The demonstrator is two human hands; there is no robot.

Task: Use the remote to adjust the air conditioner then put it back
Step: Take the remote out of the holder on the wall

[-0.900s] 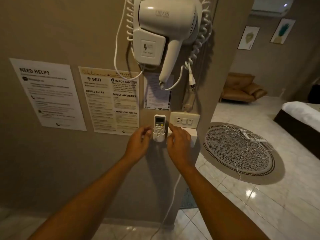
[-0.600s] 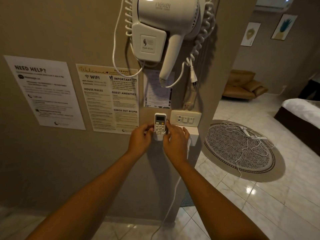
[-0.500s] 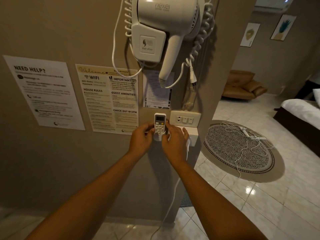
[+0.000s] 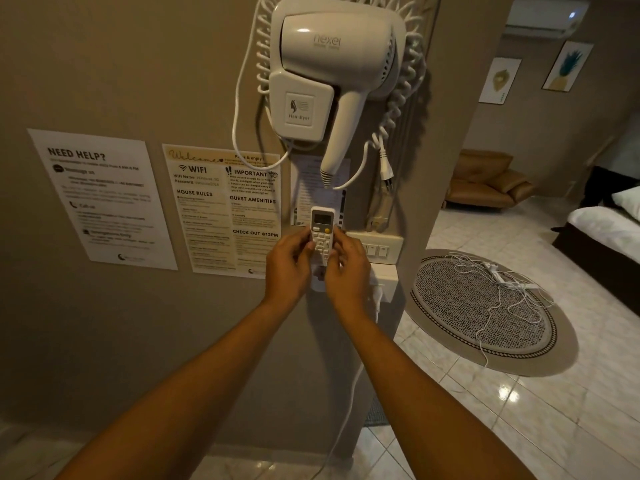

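A small white remote with a grey screen and a yellow button stands upright in front of the wall, raised partly out of its white wall holder. My left hand grips its left edge and my right hand grips its right edge, fingers closed on the lower half. The remote's bottom end is hidden behind my fingers. The white air conditioner hangs high on the far wall at the top right, with a small light lit.
A white wall-mounted hair dryer with a coiled cord hangs right above the remote. Paper notices cover the wall to the left. A switch plate sits at the right. Beyond lie a round rug with cables, a sofa and a bed.
Both hands closed in on the remote from either side and took hold of it. The remote has risen upward out of its holder.
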